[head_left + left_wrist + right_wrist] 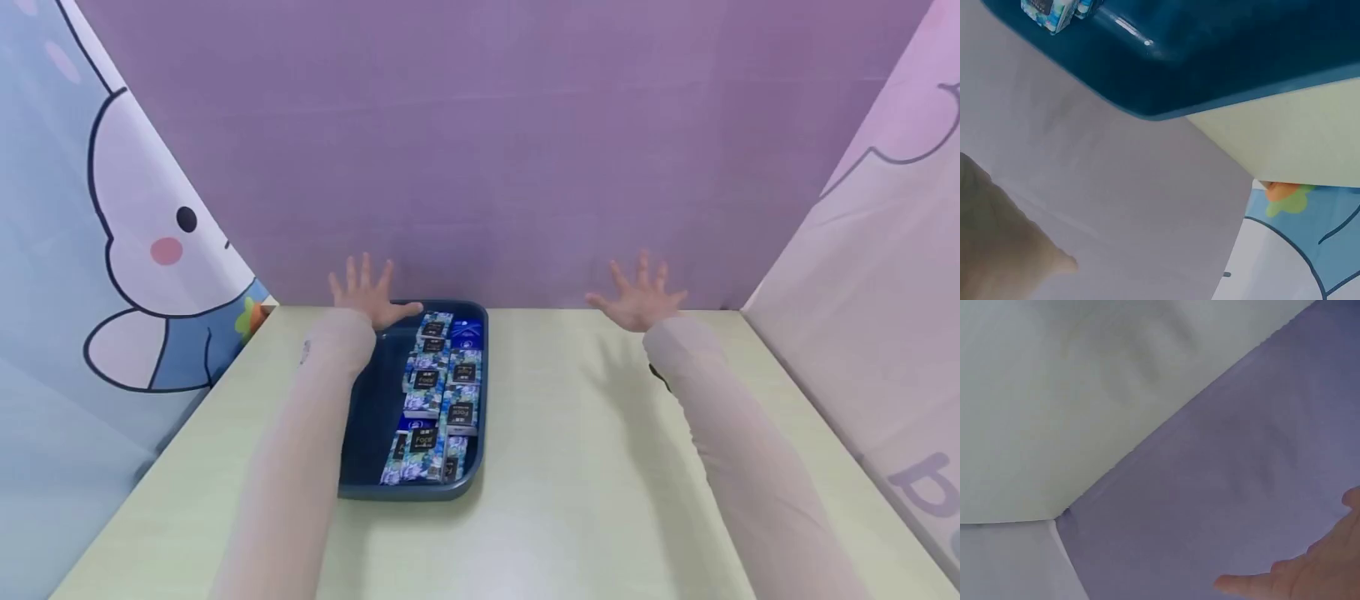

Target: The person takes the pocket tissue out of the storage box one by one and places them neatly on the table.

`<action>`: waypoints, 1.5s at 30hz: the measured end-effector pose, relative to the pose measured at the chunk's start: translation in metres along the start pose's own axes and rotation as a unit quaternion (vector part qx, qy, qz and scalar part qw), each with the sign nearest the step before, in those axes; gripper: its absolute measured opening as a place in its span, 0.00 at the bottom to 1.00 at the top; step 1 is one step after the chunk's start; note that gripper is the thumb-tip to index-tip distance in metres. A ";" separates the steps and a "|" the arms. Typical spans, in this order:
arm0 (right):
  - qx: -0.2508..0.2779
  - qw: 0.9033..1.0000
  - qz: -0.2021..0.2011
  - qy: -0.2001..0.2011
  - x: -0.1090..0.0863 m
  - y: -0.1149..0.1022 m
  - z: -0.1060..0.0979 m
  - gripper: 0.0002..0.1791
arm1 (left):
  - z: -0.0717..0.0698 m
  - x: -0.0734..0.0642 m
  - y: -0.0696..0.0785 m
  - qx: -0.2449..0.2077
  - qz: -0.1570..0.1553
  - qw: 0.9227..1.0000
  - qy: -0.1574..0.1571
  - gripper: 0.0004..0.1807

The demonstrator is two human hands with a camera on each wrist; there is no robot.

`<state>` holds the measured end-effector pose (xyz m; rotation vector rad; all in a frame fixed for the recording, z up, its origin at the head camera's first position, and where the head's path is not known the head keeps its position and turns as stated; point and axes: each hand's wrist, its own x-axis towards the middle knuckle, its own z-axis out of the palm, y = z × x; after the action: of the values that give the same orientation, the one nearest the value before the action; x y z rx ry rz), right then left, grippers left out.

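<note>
My left hand is held out with its fingers spread, above the far end of a dark blue tray; it holds nothing. Inside the tray's right half lie several small floral tissue packs with black labels, stacked in rough columns. A plain blue pack shows among them at the far right corner. Over the right part of the table, my right hand is also stretched out, fingers spread and nothing in it. In the left wrist view the tray's rim appears, with part of the left hand at the lower left.
The tray stands on a pale yellow-green table. A purple cloth hangs along the far edge. Printed cloths close off the sides, a cartoon figure on the left one and a pale cloth on the right.
</note>
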<state>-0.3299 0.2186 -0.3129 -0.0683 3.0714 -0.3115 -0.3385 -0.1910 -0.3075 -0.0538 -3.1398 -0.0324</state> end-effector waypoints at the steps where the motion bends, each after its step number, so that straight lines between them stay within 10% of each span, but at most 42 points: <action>1: -0.002 1.000 -0.006 0.003 0.001 -0.001 -0.001 0.50 | -0.002 -0.001 -0.002 -0.005 0.003 1.000 0.001 0.53; 14: -0.016 0.990 -0.137 0.035 -0.023 0.017 0.003 0.38 | -0.022 -0.050 -0.031 -0.110 0.047 0.993 0.001 0.38; 21: -0.006 0.984 -0.169 0.064 -0.054 0.025 0.024 0.31 | -0.002 -0.088 -0.042 -0.173 0.041 0.984 0.029 0.34; 27: 0.025 0.980 -0.186 0.060 -0.078 0.021 0.049 0.30 | 0.013 -0.107 -0.047 -0.173 0.009 0.985 -0.025 0.31; 35: 0.096 0.968 -0.231 0.007 -0.103 0.006 0.073 0.26 | 0.023 -0.102 -0.059 -0.175 0.021 0.974 -0.143 0.32; 45: 0.141 0.951 -0.275 -0.032 -0.118 -0.018 0.084 0.24 | 0.039 -0.053 -0.065 -0.174 0.020 0.978 -0.116 0.25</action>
<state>-0.2063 0.1901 -0.3856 -0.9046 2.8439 -0.7465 -0.2879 -0.2570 -0.3479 -0.1293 -3.3180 -0.6184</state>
